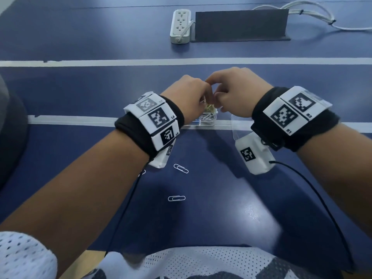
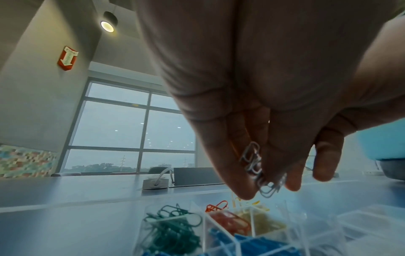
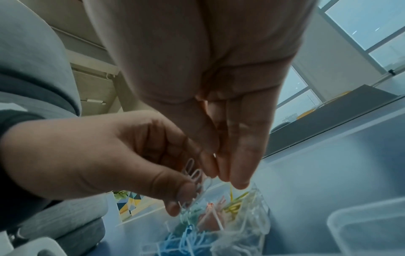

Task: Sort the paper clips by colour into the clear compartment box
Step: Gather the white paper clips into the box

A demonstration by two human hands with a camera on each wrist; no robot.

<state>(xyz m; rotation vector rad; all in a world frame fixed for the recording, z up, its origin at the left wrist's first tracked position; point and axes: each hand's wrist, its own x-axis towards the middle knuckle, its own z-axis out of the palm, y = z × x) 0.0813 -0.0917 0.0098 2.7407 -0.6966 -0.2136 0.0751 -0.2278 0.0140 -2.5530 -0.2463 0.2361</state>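
The compartment box (image 2: 228, 230) is clear, glossy hard plastic with thin smooth walls. The white paper clips (image 2: 260, 175) pinched in the left hand (image 1: 189, 95) are thin wire with a smooth coloured coating, as are the green clips (image 2: 173, 228) at 9 o'clock in the box. The table (image 1: 221, 198) is dark blue and smooth, with a soft sheen. The wristbands (image 1: 145, 135) are black matt cloth carrying white matt plastic blocks. The shirt (image 1: 201, 262) is white perforated mesh fabric.

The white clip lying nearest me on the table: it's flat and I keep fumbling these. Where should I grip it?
That white clip lies flat on the blue table, long axis left-right. Probably come from above and pinch its two long sides, or nudge one rounded end up first.
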